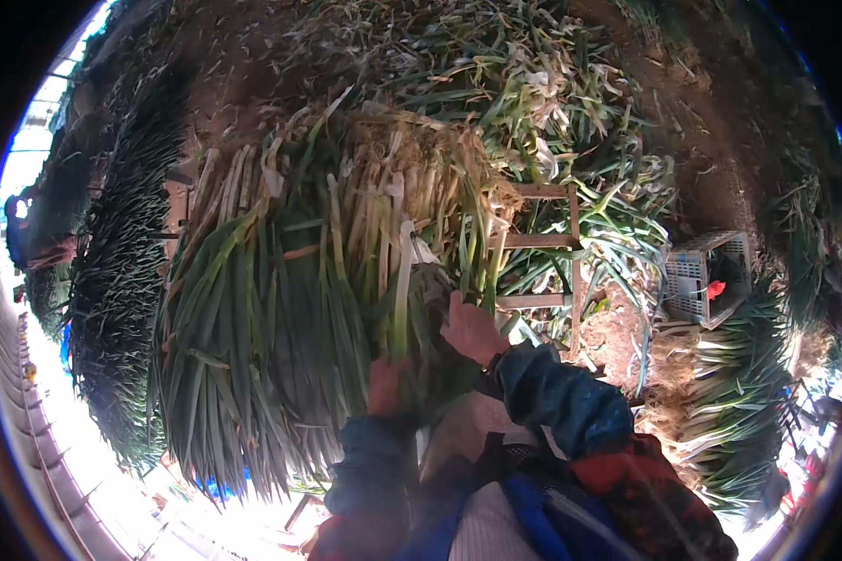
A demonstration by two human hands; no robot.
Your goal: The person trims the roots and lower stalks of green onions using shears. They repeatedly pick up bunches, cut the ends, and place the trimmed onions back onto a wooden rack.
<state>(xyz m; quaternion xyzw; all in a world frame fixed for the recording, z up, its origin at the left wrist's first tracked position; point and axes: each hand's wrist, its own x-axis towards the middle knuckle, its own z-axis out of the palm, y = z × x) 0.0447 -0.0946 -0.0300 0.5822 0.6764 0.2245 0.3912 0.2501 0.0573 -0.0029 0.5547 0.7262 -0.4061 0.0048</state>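
Note:
A thick layer of large green onions [266, 308] lies before me, pale stalks and roots at the far side, long green leaves hanging towards me. My left hand [386, 386], blurred and in shade, is closed around the leafy part of one green onion [402, 287]. Its white stalk points away from me. To the right, my right hand [471, 329] is bent over the leaves, one finger raised. A dark, blurred object [431, 284] is beside its fingers; whether the hand grips it I cannot tell.
A slatted wooden frame [537, 241] shows at the layer's right edge. Loose leaves and peelings [554, 91] cover the ground beyond. At right are a plastic crate [687, 280] with a red item and more green onions [723, 393]. A long dark leafy pile [123, 245] runs along the left.

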